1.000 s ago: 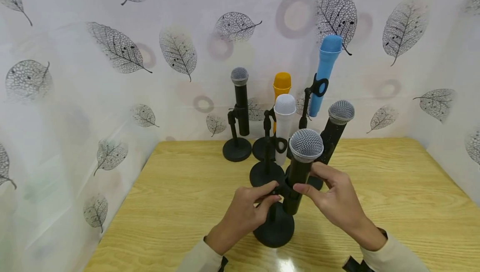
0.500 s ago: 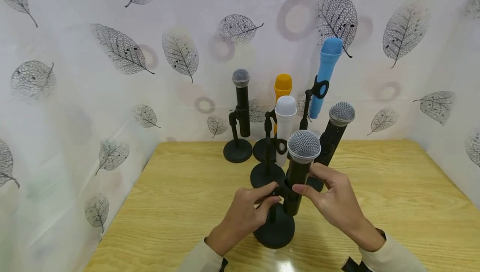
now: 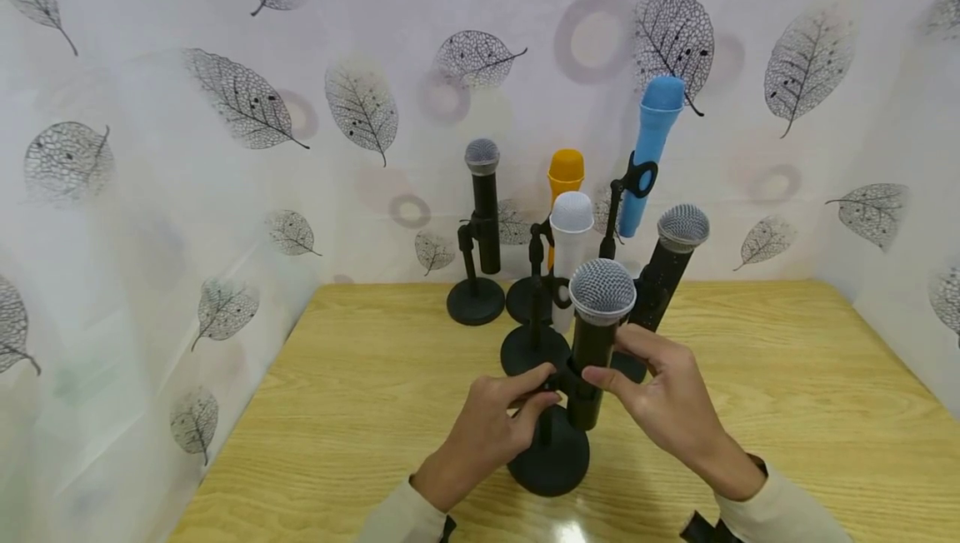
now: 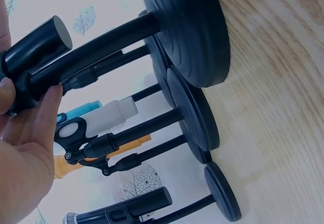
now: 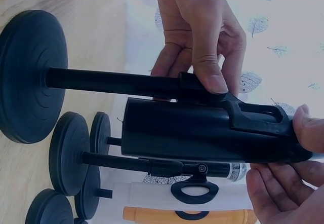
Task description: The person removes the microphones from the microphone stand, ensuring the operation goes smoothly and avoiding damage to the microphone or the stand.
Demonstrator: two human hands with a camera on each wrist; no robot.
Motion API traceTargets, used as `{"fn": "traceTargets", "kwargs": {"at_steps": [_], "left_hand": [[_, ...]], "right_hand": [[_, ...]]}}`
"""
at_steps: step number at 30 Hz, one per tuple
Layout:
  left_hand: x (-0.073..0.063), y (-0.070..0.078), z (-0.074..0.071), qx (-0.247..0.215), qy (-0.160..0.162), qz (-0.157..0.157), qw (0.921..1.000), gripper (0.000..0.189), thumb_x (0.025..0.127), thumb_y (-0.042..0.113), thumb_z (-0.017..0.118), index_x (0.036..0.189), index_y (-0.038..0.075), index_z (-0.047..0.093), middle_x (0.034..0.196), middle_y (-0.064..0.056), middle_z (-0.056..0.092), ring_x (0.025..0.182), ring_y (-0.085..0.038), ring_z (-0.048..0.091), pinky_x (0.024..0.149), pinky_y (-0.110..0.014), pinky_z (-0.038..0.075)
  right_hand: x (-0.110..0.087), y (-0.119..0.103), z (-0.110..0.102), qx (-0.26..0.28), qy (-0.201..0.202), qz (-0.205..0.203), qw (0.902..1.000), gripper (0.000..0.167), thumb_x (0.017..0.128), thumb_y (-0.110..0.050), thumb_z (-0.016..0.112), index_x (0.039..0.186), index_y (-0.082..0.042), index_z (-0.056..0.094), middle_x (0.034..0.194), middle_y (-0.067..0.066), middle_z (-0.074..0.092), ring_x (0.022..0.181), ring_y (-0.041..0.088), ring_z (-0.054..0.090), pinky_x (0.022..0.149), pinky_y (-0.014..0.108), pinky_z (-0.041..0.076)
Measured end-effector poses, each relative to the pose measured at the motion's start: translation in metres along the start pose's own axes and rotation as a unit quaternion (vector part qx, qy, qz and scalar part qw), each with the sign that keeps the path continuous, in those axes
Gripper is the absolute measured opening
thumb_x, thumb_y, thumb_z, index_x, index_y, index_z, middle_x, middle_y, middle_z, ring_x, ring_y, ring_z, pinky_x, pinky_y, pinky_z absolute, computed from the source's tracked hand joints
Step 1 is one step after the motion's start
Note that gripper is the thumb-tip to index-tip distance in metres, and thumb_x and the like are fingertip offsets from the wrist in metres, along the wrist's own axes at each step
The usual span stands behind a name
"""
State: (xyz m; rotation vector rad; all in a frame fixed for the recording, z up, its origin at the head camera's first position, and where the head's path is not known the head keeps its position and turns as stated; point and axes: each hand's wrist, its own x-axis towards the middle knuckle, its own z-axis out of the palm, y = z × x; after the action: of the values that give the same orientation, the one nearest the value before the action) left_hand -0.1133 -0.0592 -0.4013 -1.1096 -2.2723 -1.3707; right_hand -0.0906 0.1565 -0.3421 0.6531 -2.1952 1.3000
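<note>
A black microphone with a silver mesh head [image 3: 602, 291] sits in the clip of a black desk stand [image 3: 550, 461] near the front of the table. My left hand [image 3: 495, 418] pinches the joint just under the clip between thumb and fingers, as the left wrist view also shows. On the other side, my right hand [image 3: 671, 397] grips the microphone's body, thumb in front and fingers behind. In the right wrist view the clip [image 5: 258, 116] wraps the dark body [image 5: 172, 130], which lies nearly parallel to the stand's pole [image 5: 116, 82].
Behind stand several more microphones on black stands: a white one [image 3: 570, 231], an orange one [image 3: 566, 166], a blue one [image 3: 652, 143], a black one at left [image 3: 485, 218] and a tilted black one at right [image 3: 667, 268]. A leaf-patterned curtain [image 3: 187, 218] surrounds the wooden table [image 3: 360, 385].
The held microphone's head has tipped slightly to the left, and my right hand has shifted a little with it. My left hand keeps its pinch on the stand's joint.
</note>
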Motion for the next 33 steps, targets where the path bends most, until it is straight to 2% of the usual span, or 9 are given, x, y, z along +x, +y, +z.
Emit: {"fn": "traceTargets", "kwargs": {"at_steps": [9,16,20,28,33], "left_hand": [[-0.0010,0.0011,-0.0002,0.005,0.002,-0.002,1.0000,0.030,0.098,0.012,0.068,0.127,0.005,0.069,0.105,-0.007,0.076,0.090,-0.004,0.071,0.075,-0.013,0.055],[-0.0005,0.0007,0.0001,0.004,0.004,0.000,1.0000,0.031,0.099,0.011,0.067,0.128,0.004,0.068,0.108,-0.008,0.075,0.092,-0.005,0.071,0.076,-0.014,0.055],[0.0006,0.0008,-0.0005,0.001,0.000,-0.010,0.9999,0.031,0.099,0.013,0.068,0.128,0.006,0.069,0.108,-0.006,0.076,0.093,-0.004,0.071,0.077,-0.014,0.054],[0.0008,0.0014,-0.0006,-0.002,0.000,-0.014,0.9999,0.031,0.097,0.011,0.069,0.128,0.003,0.068,0.106,-0.008,0.076,0.091,-0.005,0.072,0.077,-0.014,0.055],[0.0016,0.0004,0.0003,-0.003,-0.001,-0.010,0.9999,0.030,0.098,0.011,0.068,0.127,0.004,0.069,0.105,-0.008,0.076,0.091,-0.004,0.071,0.076,-0.014,0.055]], "right_hand": [[0.0015,-0.0031,-0.0014,-0.018,0.002,0.004,0.9998,0.032,0.076,0.005,0.085,0.103,-0.011,0.077,0.103,-0.003,0.073,0.094,0.008,0.069,0.083,0.016,0.053],[0.0032,-0.0039,-0.0026,-0.009,-0.001,0.002,1.0000,0.033,0.076,0.006,0.085,0.103,-0.011,0.077,0.103,-0.002,0.074,0.094,0.008,0.069,0.082,0.018,0.055],[0.0048,-0.0035,-0.0032,-0.004,-0.002,0.001,1.0000,0.034,0.076,0.007,0.085,0.104,-0.011,0.077,0.104,-0.001,0.074,0.095,0.009,0.070,0.083,0.017,0.054],[0.0078,-0.0048,-0.0051,-0.017,-0.005,0.006,0.9998,0.031,0.077,0.003,0.085,0.103,-0.013,0.077,0.103,-0.004,0.073,0.094,0.008,0.070,0.083,0.017,0.054],[0.0087,-0.0047,-0.0072,0.001,-0.009,0.011,0.9999,0.031,0.078,0.005,0.084,0.104,-0.011,0.076,0.103,-0.002,0.073,0.095,0.008,0.069,0.085,0.017,0.054]]}}
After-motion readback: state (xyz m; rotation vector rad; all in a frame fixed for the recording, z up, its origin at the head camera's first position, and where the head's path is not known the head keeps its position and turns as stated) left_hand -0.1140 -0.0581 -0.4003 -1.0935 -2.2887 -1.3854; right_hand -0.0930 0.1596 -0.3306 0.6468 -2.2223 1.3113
